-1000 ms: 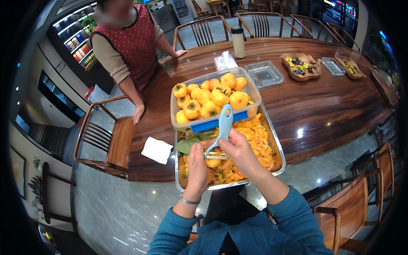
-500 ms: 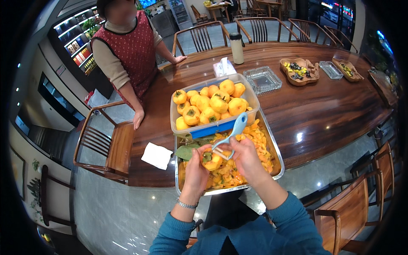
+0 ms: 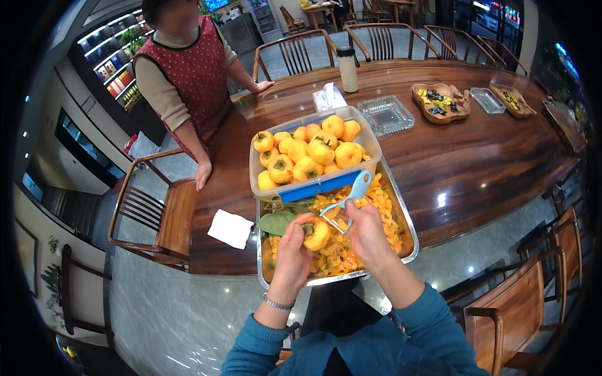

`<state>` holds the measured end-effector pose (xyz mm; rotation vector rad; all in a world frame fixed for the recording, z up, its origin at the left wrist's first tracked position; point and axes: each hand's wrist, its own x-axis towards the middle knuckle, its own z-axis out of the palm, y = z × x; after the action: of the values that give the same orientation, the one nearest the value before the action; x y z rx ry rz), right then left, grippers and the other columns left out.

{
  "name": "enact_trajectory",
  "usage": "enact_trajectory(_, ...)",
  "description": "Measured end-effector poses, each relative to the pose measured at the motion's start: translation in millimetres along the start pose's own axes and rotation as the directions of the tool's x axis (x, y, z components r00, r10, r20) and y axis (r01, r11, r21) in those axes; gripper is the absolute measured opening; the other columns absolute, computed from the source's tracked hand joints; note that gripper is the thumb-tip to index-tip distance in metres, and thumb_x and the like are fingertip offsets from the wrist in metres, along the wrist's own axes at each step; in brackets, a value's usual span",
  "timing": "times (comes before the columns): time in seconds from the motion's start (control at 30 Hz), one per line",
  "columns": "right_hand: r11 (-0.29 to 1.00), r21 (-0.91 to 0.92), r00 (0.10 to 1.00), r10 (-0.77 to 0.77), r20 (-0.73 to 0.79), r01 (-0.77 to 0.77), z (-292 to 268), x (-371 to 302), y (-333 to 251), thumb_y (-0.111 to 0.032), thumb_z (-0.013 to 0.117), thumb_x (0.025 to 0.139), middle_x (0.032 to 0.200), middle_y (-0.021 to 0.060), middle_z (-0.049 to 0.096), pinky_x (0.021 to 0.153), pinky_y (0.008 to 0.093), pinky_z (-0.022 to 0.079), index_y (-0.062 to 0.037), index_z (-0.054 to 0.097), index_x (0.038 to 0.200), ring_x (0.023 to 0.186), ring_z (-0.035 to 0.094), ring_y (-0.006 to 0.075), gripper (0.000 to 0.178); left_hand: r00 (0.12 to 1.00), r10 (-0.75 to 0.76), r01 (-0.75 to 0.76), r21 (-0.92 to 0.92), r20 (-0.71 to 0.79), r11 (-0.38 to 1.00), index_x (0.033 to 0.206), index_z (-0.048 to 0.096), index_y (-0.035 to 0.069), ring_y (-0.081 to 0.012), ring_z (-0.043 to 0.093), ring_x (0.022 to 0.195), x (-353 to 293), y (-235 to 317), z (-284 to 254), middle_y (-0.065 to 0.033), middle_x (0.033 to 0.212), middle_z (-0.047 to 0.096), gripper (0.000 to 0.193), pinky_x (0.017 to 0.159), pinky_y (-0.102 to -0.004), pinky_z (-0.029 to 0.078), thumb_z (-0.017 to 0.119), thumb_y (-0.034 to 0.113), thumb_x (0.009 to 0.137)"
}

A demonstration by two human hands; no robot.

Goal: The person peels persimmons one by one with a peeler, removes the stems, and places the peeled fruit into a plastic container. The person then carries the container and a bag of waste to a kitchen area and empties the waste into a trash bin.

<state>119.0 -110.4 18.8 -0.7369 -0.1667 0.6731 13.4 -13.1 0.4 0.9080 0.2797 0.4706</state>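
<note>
My left hand is closed around a persimmon, orange and mostly bare of skin, with its leafy top toward my fingers. Gripped in my right hand is a light-blue peeler, its handle pointing up and away and its blade end just right of the fruit, apart from it. Both hands are over a metal tray strewn with orange peelings and some green leaves. A clear plastic box full of persimmons rests on the tray's far part.
White paper lies left of the tray on the wooden table. Beyond are a tissue pack, a flask, a glass tray and a wooden snack dish. A person leans on the table at far left.
My left hand has turned the persimmon so more of its peeled side shows. The peeler has shifted slightly right, away from the fruit.
</note>
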Motion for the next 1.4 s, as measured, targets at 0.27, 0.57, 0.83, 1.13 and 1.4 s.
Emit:
enact_trajectory(0.27,0.993,-0.101,0.998,-0.067,0.007,0.067,-3,4,18,-0.009,0.047,0.092,0.094,0.0088,0.06,0.08,0.0297,0.046,0.0021,0.05,0.106,0.086,0.058,0.0152,0.018,0.997,-0.035,0.04,0.073,-0.063,0.997,0.112,0.051,0.006,-0.0143,0.055,0.092,-2,-1,9,-0.0055,0.102,0.057,0.031,0.078,-0.0296,0.046,0.043,0.031,0.096)
enact_trajectory(0.57,0.987,0.01,0.969,-0.158,0.189,0.159,4,-8,12,-0.01,0.045,0.093,0.101,0.0105,0.06,0.08,0.0287,0.048,0.0011,0.047,0.11,0.089,0.059,0.016,0.02,0.962,-0.163,0.159,-0.034,-0.218,0.987,0.101,0.052,0.005,-0.0159,0.055,0.071,15,5,9,-0.0057,0.087,0.058,0.039,0.06,-0.0278,0.045,0.035,0.039,0.097)
enact_trajectory(0.83,0.993,-0.108,0.996,0.032,-0.085,-0.041,1,8,11,-0.013,0.043,0.094,0.095,0.014,0.063,0.083,0.031,0.047,0.0064,0.054,0.102,0.087,0.061,0.0183,0.023,0.942,-0.282,0.262,-0.126,-0.184,0.957,0.106,0.052,0.007,-0.0163,0.052,0.063,4,0,19,-0.0086,0.084,0.058,0.039,0.049,-0.0231,0.038,0.032,0.04,0.097)
enact_trajectory(1.13,0.983,-0.106,0.966,-0.123,0.226,0.15,12,-16,10,-0.007,0.045,0.092,0.096,0.0107,0.062,0.08,0.0271,0.048,0.0014,0.049,0.108,0.09,0.06,0.0146,0.019,0.956,-0.234,0.199,-0.194,-0.176,0.961,0.109,0.05,0.009,-0.0157,0.054,0.066,14,-3,11,-0.0055,0.089,0.057,0.037,0.05,-0.024,0.041,0.029,0.038,0.099)
enact_trajectory(1.4,0.987,-0.146,0.998,-0.069,-0.009,0.067,-3,11,11,-0.012,0.045,0.093,0.094,0.0136,0.063,0.081,0.0315,0.048,0.0082,0.053,0.104,0.084,0.061,0.0165,0.024,0.943,-0.291,0.265,-0.162,-0.163,0.951,0.112,0.051,0.01,-0.0187,0.056,0.069,5,-5,8,-0.0065,0.091,0.059,0.036,0.054,-0.0249,0.041,0.036,0.039,0.097)
